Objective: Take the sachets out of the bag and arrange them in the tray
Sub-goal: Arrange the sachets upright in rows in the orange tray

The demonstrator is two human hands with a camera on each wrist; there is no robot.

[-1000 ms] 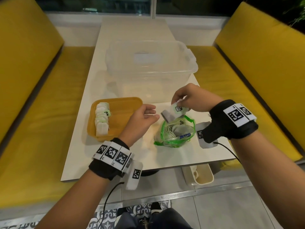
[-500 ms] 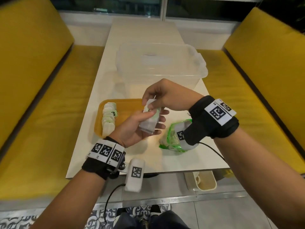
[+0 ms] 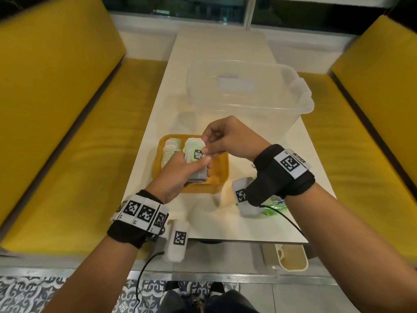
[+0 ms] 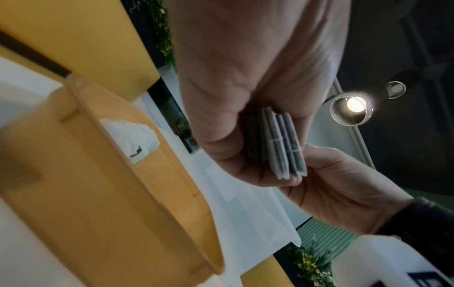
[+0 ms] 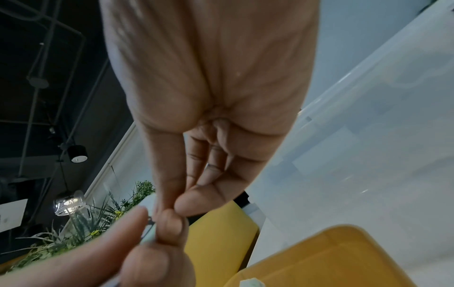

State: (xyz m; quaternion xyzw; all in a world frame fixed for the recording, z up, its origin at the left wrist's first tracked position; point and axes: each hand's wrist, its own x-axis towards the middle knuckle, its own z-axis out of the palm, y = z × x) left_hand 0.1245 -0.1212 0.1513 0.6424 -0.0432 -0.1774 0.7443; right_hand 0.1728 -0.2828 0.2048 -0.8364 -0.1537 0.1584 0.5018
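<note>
Left hand [image 3: 180, 175] grips sachet stack [image 3: 195, 164] above the tray [image 3: 222, 175], near the desk's [image 3: 225, 53] front edge, long axis up-down, tags topmost. Sachets white, pale-green tags. Right hand [image 3: 228, 137] fingers [image 3: 206, 141] pinch the top tag.

Matt paper sachets [image 3: 195, 162], stacked in the grip; beneath them a smooth orange plastic tray [image 3: 222, 177]. Beyond, a clear glossy plastic tub [image 3: 293, 105]; cloth wristbands [image 3: 282, 177].

The head view is evenly lit and sharp, bowed at its edges. In the left wrist view a ceiling lamp [image 4: 353, 104] flares with a halo — the yellow tray [image 4: 137, 203] close by blurs — the palm dim.
</note>
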